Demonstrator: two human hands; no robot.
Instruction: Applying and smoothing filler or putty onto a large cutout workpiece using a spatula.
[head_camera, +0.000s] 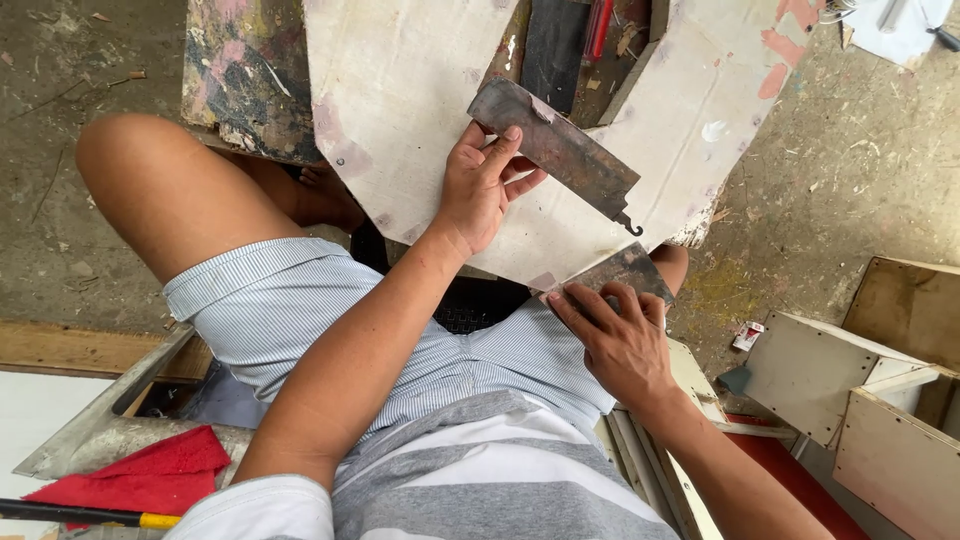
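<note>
Rusty blade (556, 148) (hooked at its tip) gripped by left hand (482, 185); right hand (617, 340) presses dark sandpaper (625, 272).

Dusty concrete floor (860, 150), pale plywood board (400, 100), paint-stained board (245, 75), wooden boxes (880, 400)

Rough workshop, paint-stained boards (400, 110), dusty concrete floor (860, 170) (sawdust strewn)

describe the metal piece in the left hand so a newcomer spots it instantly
Start at the pale board across the top. Over it, the left hand holds a dark rusty metal plate. Unlike the similar plate under the right hand, it has a small hook at its lower end.
</note>
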